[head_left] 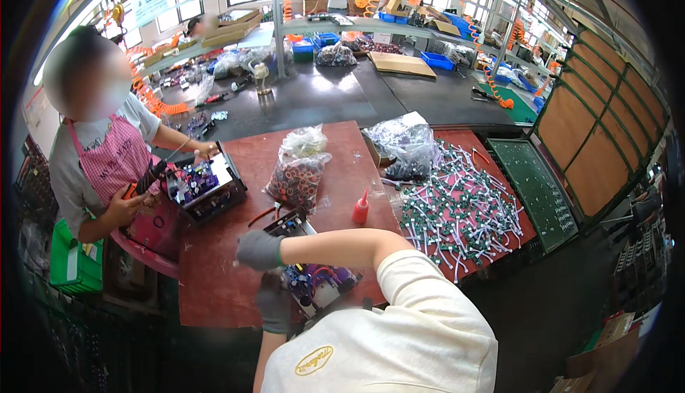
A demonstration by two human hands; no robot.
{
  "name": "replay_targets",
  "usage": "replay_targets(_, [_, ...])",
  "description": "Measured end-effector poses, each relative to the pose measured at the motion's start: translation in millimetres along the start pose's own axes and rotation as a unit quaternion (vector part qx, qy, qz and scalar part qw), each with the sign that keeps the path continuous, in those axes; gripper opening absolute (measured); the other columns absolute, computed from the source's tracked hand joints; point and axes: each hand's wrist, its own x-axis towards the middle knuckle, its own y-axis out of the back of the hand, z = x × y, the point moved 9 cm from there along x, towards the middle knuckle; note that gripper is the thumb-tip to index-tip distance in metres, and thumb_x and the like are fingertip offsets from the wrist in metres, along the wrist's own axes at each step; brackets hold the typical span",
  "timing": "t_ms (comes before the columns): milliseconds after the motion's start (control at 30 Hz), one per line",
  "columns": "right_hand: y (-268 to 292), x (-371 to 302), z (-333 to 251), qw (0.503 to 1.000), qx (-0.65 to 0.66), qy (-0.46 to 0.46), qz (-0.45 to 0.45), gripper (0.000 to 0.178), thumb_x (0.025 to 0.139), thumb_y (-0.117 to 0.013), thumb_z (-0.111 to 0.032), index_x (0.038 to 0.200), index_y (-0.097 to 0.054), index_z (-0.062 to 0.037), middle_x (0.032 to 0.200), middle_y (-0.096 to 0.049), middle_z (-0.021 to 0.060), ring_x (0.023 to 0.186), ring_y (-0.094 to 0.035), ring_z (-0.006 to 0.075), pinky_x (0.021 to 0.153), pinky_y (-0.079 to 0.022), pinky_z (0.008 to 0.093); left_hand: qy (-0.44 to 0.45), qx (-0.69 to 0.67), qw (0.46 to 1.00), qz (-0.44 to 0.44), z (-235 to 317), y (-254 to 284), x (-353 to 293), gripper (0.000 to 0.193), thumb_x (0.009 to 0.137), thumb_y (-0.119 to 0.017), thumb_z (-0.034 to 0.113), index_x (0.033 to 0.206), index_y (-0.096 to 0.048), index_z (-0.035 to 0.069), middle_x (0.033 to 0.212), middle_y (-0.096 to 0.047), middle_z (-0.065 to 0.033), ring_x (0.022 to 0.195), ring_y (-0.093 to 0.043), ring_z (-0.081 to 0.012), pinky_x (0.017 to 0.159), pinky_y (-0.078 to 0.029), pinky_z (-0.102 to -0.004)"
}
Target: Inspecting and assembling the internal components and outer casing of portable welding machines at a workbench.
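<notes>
An open electronics case with purple-blue boards, coiled wires and a pale panel lies on the red-brown table close to my body. My right arm reaches across it from the right. In a grey glove, my right hand is above the table just left of the case, fingers curled in; what they hold, if anything, is too small to make out. Below it, my left hand, also grey-gloved, is at the left edge of the case, its fingers blurred and partly hidden. A black frame part sits just beyond my right hand.
A red squeeze bottle and a bag of orange-ringed parts stand farther back. Right lies a heap of small green boards with white cables. On the left, a co-worker holds a tool at another open case.
</notes>
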Motion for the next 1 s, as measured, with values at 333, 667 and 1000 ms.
replay_targets(333, [-5,-123,100,0.816,0.472,-0.272,0.193,0.017,0.093,-0.062,-0.015,0.096,-0.071,-0.0017,0.08,-0.065,-0.0013,0.07,-0.055,0.0066,0.061,-0.046,0.025,0.413,-0.568,0.711,0.034,-91,-49,-16,0.018,0.097,-0.058,0.014,0.108,-0.064,0.001,0.098,-0.068,-0.0069,0.088,-0.068,-0.0161,0.08,-0.059,-0.0329])
replay_targets(667, [-24,-132,83,0.606,0.705,-0.342,0.139,0.019,0.096,-0.061,-0.02,0.103,-0.069,-0.005,0.082,-0.067,0.0012,0.057,-0.05,0.0038,0.048,-0.04,0.0195,0.442,-0.656,0.612,0.016,-106,-60,-26,0.018,0.097,-0.058,0.013,0.112,-0.06,0.004,0.104,-0.065,-0.0079,0.086,-0.067,-0.016,0.08,-0.06,-0.0365])
replay_targets(1000, [33,-133,68,0.91,0.116,-0.242,0.316,0.011,0.083,-0.07,-0.017,0.082,-0.065,-0.0063,0.068,-0.063,0.008,0.058,-0.059,0.0239,0.056,-0.047,0.0373,0.061,0.071,0.994,0.05,-16,37,65,0.031,0.08,-0.075,0.022,0.107,-0.068,0.01,0.109,-0.065,-0.0064,0.114,-0.055,-0.0289,0.1,-0.042,-0.0404])
